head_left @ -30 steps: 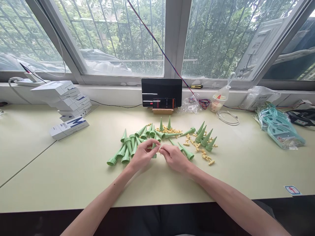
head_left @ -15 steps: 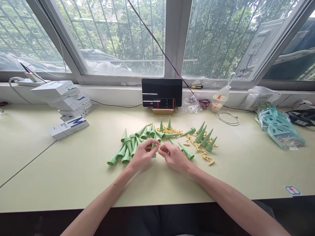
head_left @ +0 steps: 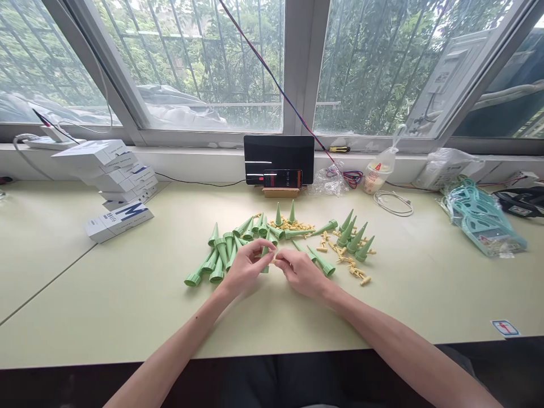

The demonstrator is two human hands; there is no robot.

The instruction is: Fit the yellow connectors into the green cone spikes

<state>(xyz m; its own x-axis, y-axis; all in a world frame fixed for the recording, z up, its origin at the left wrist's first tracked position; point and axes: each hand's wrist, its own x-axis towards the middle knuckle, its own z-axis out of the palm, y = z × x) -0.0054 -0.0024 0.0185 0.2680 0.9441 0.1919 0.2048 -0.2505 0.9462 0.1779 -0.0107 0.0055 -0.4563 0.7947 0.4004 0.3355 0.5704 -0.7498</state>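
My left hand (head_left: pixel 250 262) is closed, its thumb and fingers bent around a green plastic spike (head_left: pixel 266 251) that shows in the gap between them. The spike's lower end comes out below the thumb. My right hand (head_left: pixel 301 272) pinches a small yellow plastic piece (head_left: pixel 274 261) at its fingertips, close against the left fingertips. Where the two hands meet, the fingers partly hide the parts. Many green spikes (head_left: pixel 221 249) lie heaped beside and beyond my left hand. Past my right hand, several spikes (head_left: pixel 346 231) stand point up among loose yellow pieces (head_left: pixel 356 272).
A black screen (head_left: pixel 278 153) with a phone (head_left: pixel 282 178) before it stands at the back. White boxes (head_left: pixel 119 218) are stacked on the left. On the right are a bagged cup (head_left: pixel 377 174), a coiled white cable (head_left: pixel 393 204) and teal plastic parts (head_left: pixel 480 221) in clear wrap.
Both hands stay almost in place with only a slight shift of the fingertips. The view has moved very slightly. The heaps look the same.
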